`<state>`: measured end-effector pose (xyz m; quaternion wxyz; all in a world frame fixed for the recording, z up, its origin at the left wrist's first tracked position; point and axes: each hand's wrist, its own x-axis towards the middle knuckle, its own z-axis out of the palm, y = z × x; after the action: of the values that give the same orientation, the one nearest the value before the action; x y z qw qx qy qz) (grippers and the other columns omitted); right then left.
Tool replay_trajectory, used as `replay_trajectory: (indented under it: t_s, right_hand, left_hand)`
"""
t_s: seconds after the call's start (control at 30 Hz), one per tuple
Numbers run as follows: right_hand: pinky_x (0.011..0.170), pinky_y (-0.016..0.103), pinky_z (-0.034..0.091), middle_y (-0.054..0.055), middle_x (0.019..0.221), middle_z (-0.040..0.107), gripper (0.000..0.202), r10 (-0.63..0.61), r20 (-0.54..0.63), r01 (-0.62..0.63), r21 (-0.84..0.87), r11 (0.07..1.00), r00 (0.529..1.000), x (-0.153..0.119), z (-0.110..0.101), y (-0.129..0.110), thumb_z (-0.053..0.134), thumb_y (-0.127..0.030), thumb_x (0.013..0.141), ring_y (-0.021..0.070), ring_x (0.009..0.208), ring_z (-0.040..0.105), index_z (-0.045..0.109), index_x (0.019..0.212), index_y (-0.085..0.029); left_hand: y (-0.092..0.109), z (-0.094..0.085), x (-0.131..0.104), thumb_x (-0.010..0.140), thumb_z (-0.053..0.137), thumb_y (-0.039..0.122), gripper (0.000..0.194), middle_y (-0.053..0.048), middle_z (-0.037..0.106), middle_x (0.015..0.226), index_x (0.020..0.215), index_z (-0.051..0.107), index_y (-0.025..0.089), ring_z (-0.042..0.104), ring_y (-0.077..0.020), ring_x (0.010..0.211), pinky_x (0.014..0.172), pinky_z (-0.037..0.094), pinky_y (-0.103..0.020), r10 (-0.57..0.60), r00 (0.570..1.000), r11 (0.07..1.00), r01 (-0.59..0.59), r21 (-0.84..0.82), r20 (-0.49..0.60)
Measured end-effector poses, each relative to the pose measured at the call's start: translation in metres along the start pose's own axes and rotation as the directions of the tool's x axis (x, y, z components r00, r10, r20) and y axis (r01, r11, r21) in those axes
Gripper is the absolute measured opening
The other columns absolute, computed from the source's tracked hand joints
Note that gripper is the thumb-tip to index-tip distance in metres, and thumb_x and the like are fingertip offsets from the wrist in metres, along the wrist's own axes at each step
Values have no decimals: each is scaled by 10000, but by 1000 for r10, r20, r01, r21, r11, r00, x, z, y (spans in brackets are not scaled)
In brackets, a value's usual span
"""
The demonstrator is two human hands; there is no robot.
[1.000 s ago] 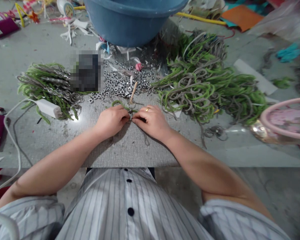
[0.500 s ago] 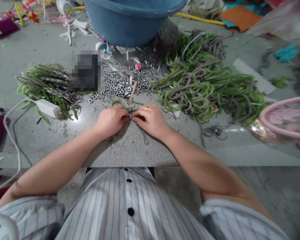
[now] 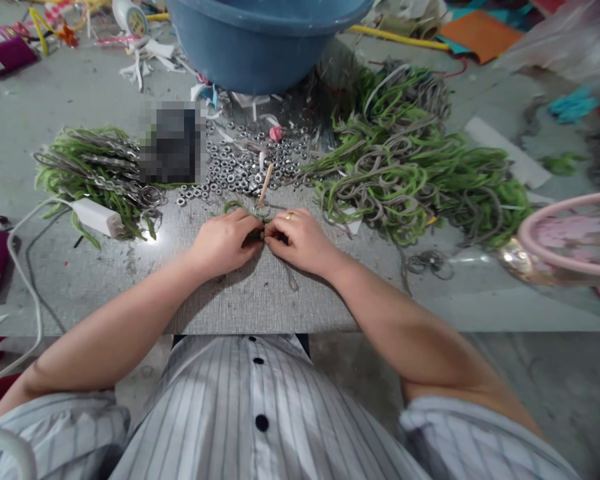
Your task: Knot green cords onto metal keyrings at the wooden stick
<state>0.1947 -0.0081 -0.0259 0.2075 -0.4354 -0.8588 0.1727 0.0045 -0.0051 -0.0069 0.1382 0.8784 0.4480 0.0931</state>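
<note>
My left hand [image 3: 226,243] and my right hand [image 3: 303,241] meet at the middle of the table, fingertips pinched together over a green and grey cord [image 3: 234,205]. The green part loops out above my left fingers, while a grey end [image 3: 293,277] trails below my right hand. A thin metal ring [image 3: 263,211] shows just above the fingertips. The exact spot where the fingers pinch is mostly hidden. Right behind them lie a small wooden stick [image 3: 267,181] and a spread of silvery metal nuts [image 3: 225,172].
A heap of green and grey cords [image 3: 405,167] lies to the right. Cords with chains [image 3: 95,160] lie left, beside a white adapter [image 3: 99,218]. A blue basin [image 3: 260,57] stands at the back. A pink-rimmed object [image 3: 575,233] sits at the right edge.
My left hand has rolled slightly and shifted right, its thumb now lower against the right fingertips. My right hand has barely moved, and the cord remains between them.
</note>
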Motion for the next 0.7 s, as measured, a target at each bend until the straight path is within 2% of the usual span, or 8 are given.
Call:
replay_trajectory:
  t_s: [0.3,0.57,0.7]
  right_hand:
    - [770,338,340,21,753,634,77,3,-29,-2,42,999,1000,-3,1,1,548,-196,821,193,765,578,569,749,-213]
    - [773,337,361,23,753,653,72,11,-59,-9,45,999,998,-4,-1,0,571,-169,800,194,762,598,578,742,-211]
    - [757,333,374,33,790,676,39,38,-96,-31,68,997,995,-5,1,-1,588,-218,828,196,765,609,613,801,-207]
  left_hand:
    - [-3,4,1,853,599,260,161,-54,661,941,957,698,187,651,-171,810,670,479,-256,0,998,1000,0,0,-56]
    - [-3,1,1,849,598,246,187,-79,650,995,987,694,164,656,-205,858,727,503,-302,-32,999,999,32,-38,1]
    - [-2,0,2,852,591,244,189,-77,651,990,991,691,164,654,-204,861,723,498,-299,-36,999,999,36,-29,13]
